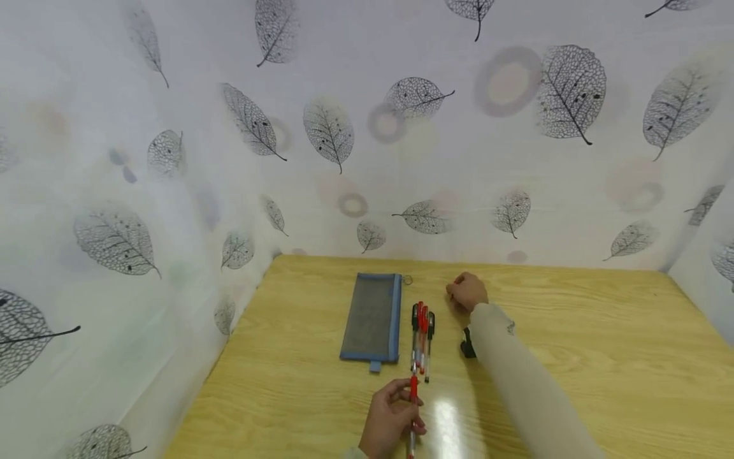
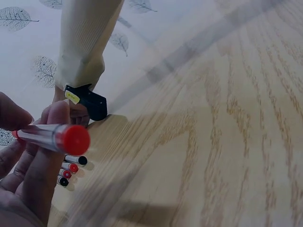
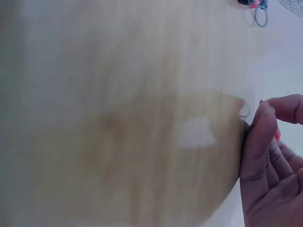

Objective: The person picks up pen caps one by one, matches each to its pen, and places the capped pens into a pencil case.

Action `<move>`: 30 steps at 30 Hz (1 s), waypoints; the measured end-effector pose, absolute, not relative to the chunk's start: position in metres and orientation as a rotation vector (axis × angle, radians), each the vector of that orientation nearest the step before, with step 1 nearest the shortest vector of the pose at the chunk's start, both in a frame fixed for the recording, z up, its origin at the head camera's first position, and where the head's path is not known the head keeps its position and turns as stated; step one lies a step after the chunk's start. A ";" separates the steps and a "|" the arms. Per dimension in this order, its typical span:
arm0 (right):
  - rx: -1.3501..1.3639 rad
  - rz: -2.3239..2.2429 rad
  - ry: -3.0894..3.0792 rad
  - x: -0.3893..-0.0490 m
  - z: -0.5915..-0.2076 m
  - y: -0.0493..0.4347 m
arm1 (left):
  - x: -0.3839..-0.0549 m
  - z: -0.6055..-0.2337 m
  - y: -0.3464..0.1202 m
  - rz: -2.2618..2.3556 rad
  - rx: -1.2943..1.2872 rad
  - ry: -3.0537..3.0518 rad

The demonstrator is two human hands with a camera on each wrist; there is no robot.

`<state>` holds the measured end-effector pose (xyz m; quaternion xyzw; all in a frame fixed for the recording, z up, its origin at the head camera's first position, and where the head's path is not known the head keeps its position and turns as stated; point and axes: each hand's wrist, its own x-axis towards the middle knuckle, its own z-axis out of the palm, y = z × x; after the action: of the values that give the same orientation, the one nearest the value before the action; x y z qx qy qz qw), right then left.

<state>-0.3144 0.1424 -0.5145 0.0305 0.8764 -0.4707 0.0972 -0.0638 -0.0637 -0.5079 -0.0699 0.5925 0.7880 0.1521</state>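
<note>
My left hand (image 1: 390,414) grips a clear-barrelled red pen (image 1: 413,387) near the table's front, its narrow tip pointing away from me. In the left wrist view, the pen's red end plug (image 2: 75,138) faces the camera, with thumb and fingers round the barrel. Farther back on the right, my right hand (image 1: 469,292) pinches a small red piece (image 3: 278,133) that looks like a pen cap; the fingers hide most of it. Between the hands lie several capped pens (image 1: 423,325), red and black, side by side on the table.
A grey mesh pouch (image 1: 369,319) with blue edging lies left of the pens, a ring (image 1: 408,280) at its top corner. A black device (image 1: 467,344) is worn on the right wrist. Leaf-patterned walls (image 1: 424,159) border the wooden table (image 1: 602,357).
</note>
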 end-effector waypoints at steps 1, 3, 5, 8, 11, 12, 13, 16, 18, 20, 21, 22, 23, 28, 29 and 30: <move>0.095 -1.442 2.565 -0.314 -0.516 0.145 | -0.065 -0.507 -0.063 2.254 -0.199 1.702; 0.115 -1.548 2.486 -0.313 -0.519 0.149 | -0.067 -0.505 -0.063 2.244 -0.191 1.702; 0.135 -1.638 2.418 -0.310 -0.522 0.153 | -0.069 -0.504 -0.062 2.251 -0.187 1.701; 0.109 -1.700 2.366 -0.304 -0.521 0.156 | -0.073 -0.504 -0.060 2.267 -0.183 1.702; 0.067 -1.707 2.341 -0.293 -0.519 0.159 | -0.076 -0.504 -0.058 2.279 -0.182 1.712; 0.047 -1.703 2.330 -0.288 -0.518 0.160 | -0.076 -0.504 -0.058 2.279 -0.182 1.716; 0.040 -1.701 2.321 -0.284 -0.517 0.162 | -0.077 -0.505 -0.057 2.282 -0.184 1.722; 0.022 -1.707 2.283 -0.272 -0.517 0.164 | -0.078 -0.505 -0.055 2.293 -0.183 1.733; -0.013 -1.708 2.265 -0.265 -0.516 0.165 | -0.080 -0.504 -0.053 2.301 -0.178 1.734; -0.018 -1.730 2.239 -0.258 -0.516 0.165 | -0.082 -0.505 -0.051 2.309 -0.173 1.731; -0.025 -1.741 2.229 -0.254 -0.516 0.165 | -0.082 -0.505 -0.050 2.311 -0.172 1.733; -0.037 -1.756 2.213 -0.250 -0.515 0.164 | -0.083 -0.506 -0.049 2.314 -0.170 1.734; -0.051 -1.771 2.202 -0.246 -0.514 0.163 | -0.084 -0.506 -0.047 2.318 -0.168 1.736; -0.130 -1.841 2.099 -0.220 -0.507 0.156 | -0.084 -0.509 -0.041 2.305 -0.187 1.738; -0.148 -1.850 2.084 -0.214 -0.505 0.154 | -0.084 -0.509 -0.040 2.301 -0.188 1.735; -0.169 -1.861 2.067 -0.209 -0.503 0.153 | -0.084 -0.509 -0.039 2.298 -0.189 1.729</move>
<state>-0.2094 0.1530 -0.5034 -0.0598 0.7301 -0.6573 0.1769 -0.0835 -0.0391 -0.5094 -0.0649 0.5950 0.7906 0.1296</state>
